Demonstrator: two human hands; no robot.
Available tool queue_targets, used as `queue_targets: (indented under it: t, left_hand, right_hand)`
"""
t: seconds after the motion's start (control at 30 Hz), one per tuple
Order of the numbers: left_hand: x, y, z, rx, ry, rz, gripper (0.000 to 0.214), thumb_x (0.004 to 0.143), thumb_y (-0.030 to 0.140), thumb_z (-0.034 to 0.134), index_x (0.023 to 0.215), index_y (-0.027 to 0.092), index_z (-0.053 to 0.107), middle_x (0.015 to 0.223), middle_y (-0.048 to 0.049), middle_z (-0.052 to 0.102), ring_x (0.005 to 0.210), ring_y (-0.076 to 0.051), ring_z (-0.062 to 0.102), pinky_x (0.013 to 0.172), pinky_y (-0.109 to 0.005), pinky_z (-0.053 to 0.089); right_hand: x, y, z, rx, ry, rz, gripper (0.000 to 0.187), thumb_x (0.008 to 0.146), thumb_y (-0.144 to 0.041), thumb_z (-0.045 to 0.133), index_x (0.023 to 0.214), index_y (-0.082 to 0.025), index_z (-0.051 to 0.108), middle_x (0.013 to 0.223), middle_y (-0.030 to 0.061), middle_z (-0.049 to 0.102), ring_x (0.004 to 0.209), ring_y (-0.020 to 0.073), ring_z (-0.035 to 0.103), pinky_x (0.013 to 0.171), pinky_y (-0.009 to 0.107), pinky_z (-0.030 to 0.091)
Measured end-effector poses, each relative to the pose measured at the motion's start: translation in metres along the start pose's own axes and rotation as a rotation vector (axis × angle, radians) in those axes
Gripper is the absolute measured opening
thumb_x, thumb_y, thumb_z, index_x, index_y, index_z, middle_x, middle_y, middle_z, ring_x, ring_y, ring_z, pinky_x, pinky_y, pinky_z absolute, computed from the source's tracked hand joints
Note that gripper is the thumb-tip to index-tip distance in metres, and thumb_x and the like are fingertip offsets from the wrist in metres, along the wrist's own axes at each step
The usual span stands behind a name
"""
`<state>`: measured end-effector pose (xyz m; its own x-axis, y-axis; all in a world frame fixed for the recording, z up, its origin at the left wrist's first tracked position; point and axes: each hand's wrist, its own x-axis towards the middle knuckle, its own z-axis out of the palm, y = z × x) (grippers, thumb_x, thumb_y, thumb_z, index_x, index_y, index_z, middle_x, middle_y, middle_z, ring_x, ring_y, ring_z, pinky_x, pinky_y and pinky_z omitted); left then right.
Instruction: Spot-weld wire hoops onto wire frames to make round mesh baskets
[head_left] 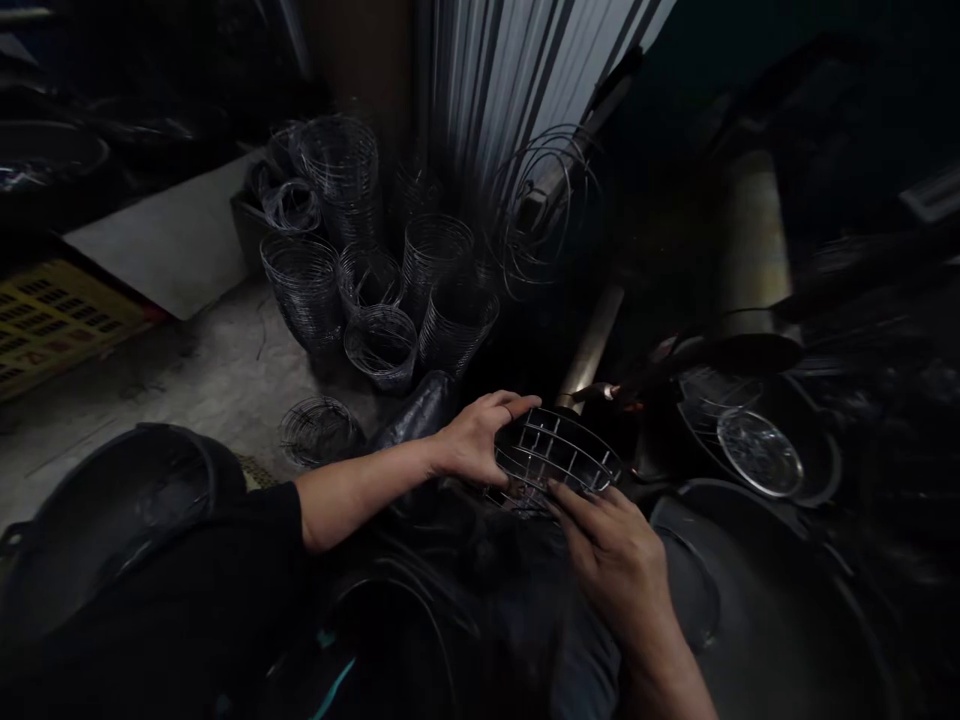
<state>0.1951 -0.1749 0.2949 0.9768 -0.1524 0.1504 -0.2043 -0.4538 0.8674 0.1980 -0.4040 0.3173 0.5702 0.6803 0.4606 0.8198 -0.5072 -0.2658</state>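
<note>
A round wire basket frame (pixel 559 452), made of thin metal rings joined by short upright wires, is held tilted in front of me. My left hand (pixel 484 437) grips its left side, thumb below and fingers over the upper ring. On the near right side, my right hand (pixel 619 540) has its fingers closed on the lower rings. Just beyond the frame is a copper-coloured electrode tip (pixel 609 391) on a dark arm, close to the far rim. Below it stands a metallic post (pixel 592 345). Shadow hides the lower part of the frame.
Several stacks of wire rings (pixel 304 290) stand on the concrete floor ahead to the left. Large dark tubs (pixel 780 600) flank me, and another tub at right holds a round wire piece (pixel 759 453). A yellow crate (pixel 67 315) lies far left; loose wire coils (pixel 544 200) hang ahead.
</note>
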Motion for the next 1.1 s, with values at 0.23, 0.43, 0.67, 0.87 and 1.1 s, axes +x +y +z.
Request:
queue_targets:
  t: [0.23,0.43,0.67,0.87,1.1]
  left_hand:
    - [0.023,0.001,0.0,-0.029,0.059,0.032,0.107,0.046,0.035,0.086,0.143,0.022,0.041,0.134,-0.011,0.047,0.122,-0.03,0.052,0.106,-0.045,0.044]
    - [0.048,0.001,-0.004,-0.062,0.094,0.033,0.108,0.044,0.032,0.087,0.141,0.015,0.043,0.132,-0.0132,0.048,0.121,-0.03,0.052,0.107,-0.044,0.044]
    - [0.057,-0.005,-0.004,-0.079,0.104,0.013,0.106,0.042,0.03,0.088,0.139,0.017,0.046,0.131,-0.0122,0.049,0.12,-0.03,0.054,0.106,-0.043,0.045]
    - [0.066,-0.007,-0.006,-0.079,0.099,0.013,0.107,0.042,0.027,0.086,0.14,0.015,0.045,0.131,-0.0123,0.05,0.117,-0.029,0.055,0.103,-0.042,0.048]
    - [0.082,-0.009,-0.013,-0.083,0.098,-0.022,0.11,0.039,0.028,0.088,0.139,0.014,0.045,0.128,-0.0135,0.051,0.115,-0.03,0.056,0.1,-0.045,0.049]
  right_hand:
    - [0.019,0.02,-0.011,-0.007,0.056,-0.043,0.018,0.09,-0.014,0.057,0.1,-0.013,0.072,0.08,0.0048,0.071,0.074,0.0169,0.062,0.074,0.03,0.05]
    - [0.043,0.038,-0.016,-0.033,0.092,-0.068,0.019,0.09,-0.018,0.057,0.097,-0.016,0.074,0.078,0.0036,0.072,0.063,0.0143,0.058,0.064,0.028,0.05]
    - [0.048,0.047,-0.011,0.01,0.089,0.004,0.019,0.09,-0.025,0.058,0.096,-0.021,0.075,0.08,0.0034,0.073,0.071,0.0152,0.064,0.066,0.027,0.052]
    - [0.054,0.053,-0.008,-0.016,0.103,0.02,0.02,0.091,-0.029,0.058,0.098,-0.021,0.076,0.082,0.004,0.074,0.07,0.0156,0.064,0.069,0.028,0.052]
    - [0.064,0.064,-0.006,0.07,0.11,0.196,0.024,0.088,-0.039,0.062,0.096,-0.022,0.077,0.085,0.0045,0.073,0.075,0.0169,0.066,0.066,0.027,0.051]
